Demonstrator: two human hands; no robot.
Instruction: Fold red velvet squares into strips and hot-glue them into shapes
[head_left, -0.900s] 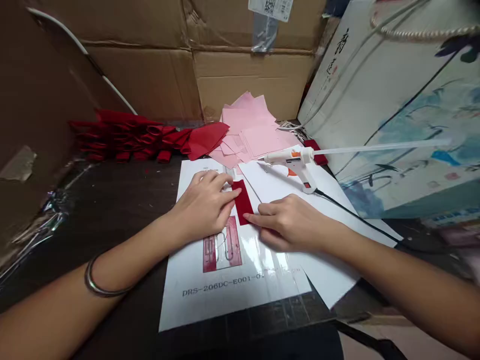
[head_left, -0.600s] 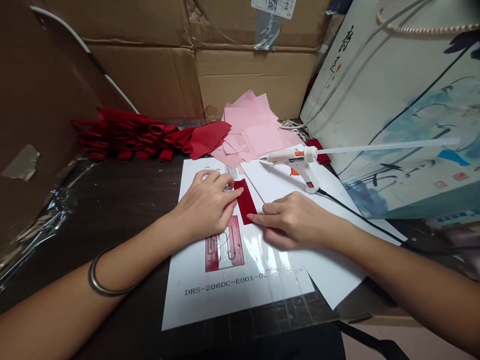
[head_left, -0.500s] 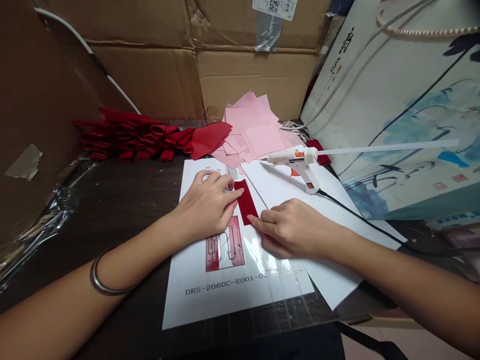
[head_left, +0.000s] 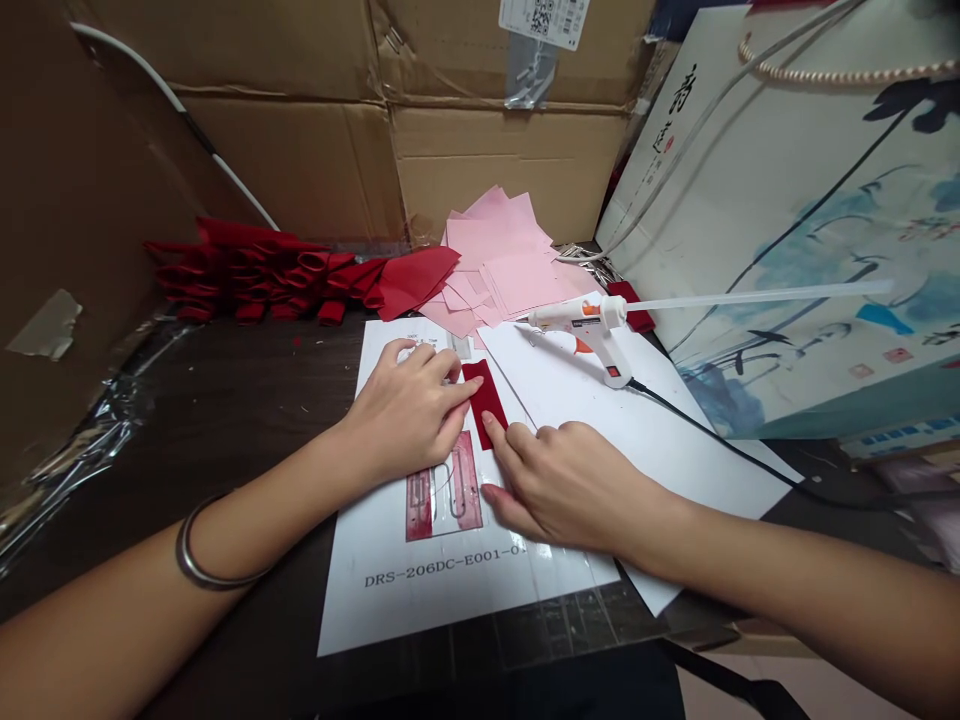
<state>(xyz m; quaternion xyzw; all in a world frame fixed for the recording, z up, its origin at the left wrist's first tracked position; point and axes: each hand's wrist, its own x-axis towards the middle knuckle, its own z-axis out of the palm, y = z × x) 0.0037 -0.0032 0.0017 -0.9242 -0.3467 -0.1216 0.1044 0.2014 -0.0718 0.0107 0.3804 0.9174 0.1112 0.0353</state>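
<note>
Strip (head_left: 484, 393) of dark red material pinned under two hands

It lies on the upper part of a glossy printed template sheet (head_left: 420, 590), just above the sheet's red diagram. The left hand (head_left: 409, 405) rests flat at its 9 o'clock side, fingers stretched out and pressing the long edge, probably to keep it from sliding on the slick surface. The right hand (head_left: 562, 480) comes in from 5 o'clock with its index finger laid on the strip's lower end and the other fingers loosely curled. Neither hand closes around anything. A metal bangle (head_left: 191, 565) sits on the left wrist.

At 2 o'clock from the strip a white hot-glue gun (head_left: 589, 325) stands propped on plain white sheets (head_left: 600, 400), nozzle toward the strip. A long clear glue stick (head_left: 750, 297) juts out behind it, and its black cord (head_left: 712, 440) trails off toward 4 o'clock — close beside the right forearm. Pink paper squares (head_left: 502, 260) are heaped at 12 o'clock, and folded red pieces (head_left: 247, 275) lie at 10 o'clock on the dark tabletop (head_left: 225, 400). Cardboard boxes (head_left: 480, 160) and a painted gift bag (head_left: 787, 200) wall in the back and right.
</note>
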